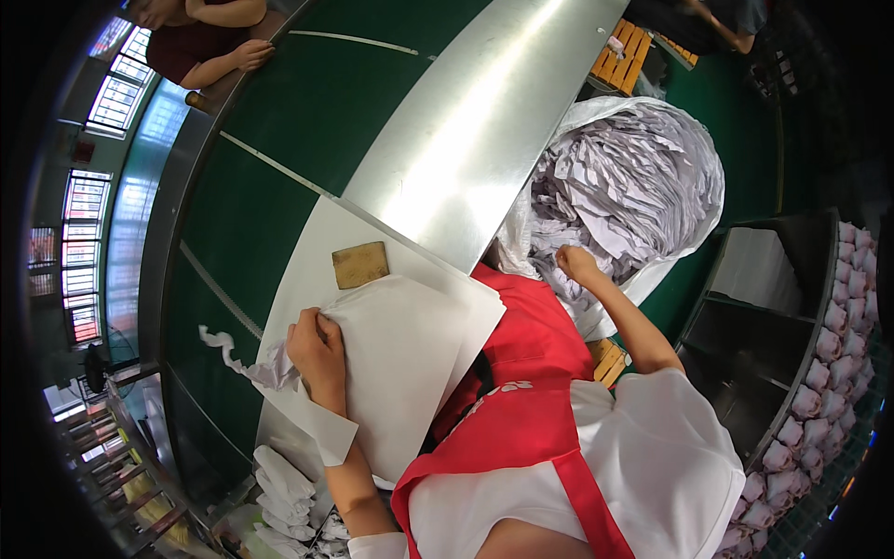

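Nearest is the wearer's own body, in a white shirt and a red apron (521,424); from it the left forearm reaches up over white paper sheets (400,354), which lie overlapping on the work surface in front of the apron; the left hand (317,352) is at the left part of these sheets, fingers bent (whether they pinch an edge or merely press down, I cannot tell); a crumpled paper strip (270,366) trails out to the left of that hand, and a flat paper piece (318,427) lies across its wrist; below, near the left forearm, sit white bundles (283,489).

Just beyond the left hand, a brownish block (359,265) rests at the upper part of the sheets; the right hand (578,265) is out to the right, fingers curled in, at the near side of a white sack (714,186) packed with crumpled paper (643,177); I cannot tell whether that hand grasps anything.

Farther off, a shiny metal panel (447,121) stretches away from the sheets, with a green belt (298,112) along its left; at the right stands a rack of pinkish-white bundles (815,373); beyond the belt, a co-worker (191,51) leans at its edge; barred windows (84,242) line the far left.
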`<state>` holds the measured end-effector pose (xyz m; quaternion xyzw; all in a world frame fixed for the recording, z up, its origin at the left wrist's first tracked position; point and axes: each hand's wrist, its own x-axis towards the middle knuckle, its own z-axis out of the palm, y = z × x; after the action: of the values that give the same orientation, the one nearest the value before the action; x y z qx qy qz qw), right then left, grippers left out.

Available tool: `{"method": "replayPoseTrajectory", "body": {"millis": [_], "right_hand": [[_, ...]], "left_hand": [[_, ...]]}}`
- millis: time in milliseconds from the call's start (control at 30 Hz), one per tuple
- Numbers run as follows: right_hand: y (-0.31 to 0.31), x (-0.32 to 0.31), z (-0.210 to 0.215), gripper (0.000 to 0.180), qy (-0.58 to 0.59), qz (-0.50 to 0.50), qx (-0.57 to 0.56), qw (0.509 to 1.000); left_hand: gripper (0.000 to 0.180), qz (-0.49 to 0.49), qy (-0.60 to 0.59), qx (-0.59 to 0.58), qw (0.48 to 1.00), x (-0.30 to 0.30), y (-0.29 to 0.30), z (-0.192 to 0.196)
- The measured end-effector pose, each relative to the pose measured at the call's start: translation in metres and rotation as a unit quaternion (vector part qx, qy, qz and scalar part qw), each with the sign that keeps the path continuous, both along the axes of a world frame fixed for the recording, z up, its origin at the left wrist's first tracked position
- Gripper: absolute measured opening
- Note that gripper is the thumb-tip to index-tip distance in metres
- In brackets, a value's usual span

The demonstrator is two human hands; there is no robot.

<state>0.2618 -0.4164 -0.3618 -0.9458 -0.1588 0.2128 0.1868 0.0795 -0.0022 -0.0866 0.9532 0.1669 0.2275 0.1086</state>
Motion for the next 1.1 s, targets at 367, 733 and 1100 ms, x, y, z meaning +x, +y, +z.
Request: {"method": "replayPoseTrajectory", "body": {"millis": [367,733,1100], "right_hand": [[0.011,0.016,-0.101,0.019,-0.007,0.017,-0.162,0.987],[-0.006,-0.019,-0.005,0.013,-0.002,0.063,0.075,0.995],[0.065,0.059,-0.035,0.022,-0.276,-0.072,-0.094,0.954]], "left_hand": [[0.007,0.024,0.009,-0.006,1.000,-0.002,-0.001,0.003],[0.006,0.013,-0.003,-0.016,1.000,0.002,-0.003,0.004],[0.007,0.019,0.012,-0.017,1.000,-0.004,0.000,0.004]]}}
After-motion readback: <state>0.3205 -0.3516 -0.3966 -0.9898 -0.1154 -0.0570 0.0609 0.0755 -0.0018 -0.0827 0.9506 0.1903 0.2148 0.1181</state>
